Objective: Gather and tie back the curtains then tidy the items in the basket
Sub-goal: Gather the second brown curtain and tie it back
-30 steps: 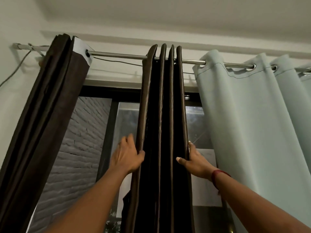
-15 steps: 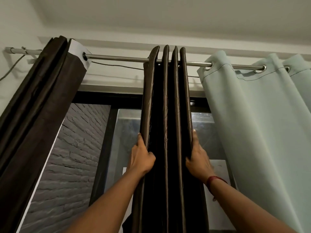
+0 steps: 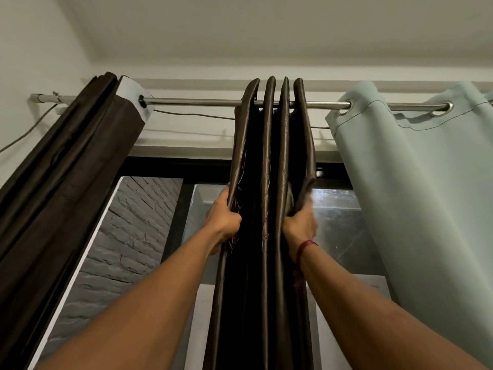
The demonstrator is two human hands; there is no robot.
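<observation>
While I look up from below, I see the middle brown curtain (image 3: pixel 272 182) hanging at the centre of the frame, bunched into four tight folds on the metal rod (image 3: pixel 197 102) that runs across the upper part of the picture. My left hand (image 3: pixel 223 221) grips the leftmost fold, thumb on the near side and fingers curled round the edge behind it. My right hand (image 3: pixel 300 225) is pressed against the rightmost fold, where the cloth is pulled and crumpled; its fingers are blurred and partly tucked into the fabric, but they appear curled round that outer fold. A red thread band (image 3: pixel 306 248) sits on my right wrist. Both forearms rise from the lower corners of the frame toward the centre.

At the left of the frame a second dark brown curtain (image 3: pixel 61 188) is stacked in folds, its white backing showing at the top by the rod. At the right a pale green curtain (image 3: pixel 421 188) hangs by metal eyelets, spread wider. Between the curtains I see the dark window frame (image 3: pixel 176 166), a grey brick wall (image 3: pixel 128 236) through the glass at lower left, and a thin cable (image 3: pixel 192 114) strung just under the rod. I see no basket from this view.
</observation>
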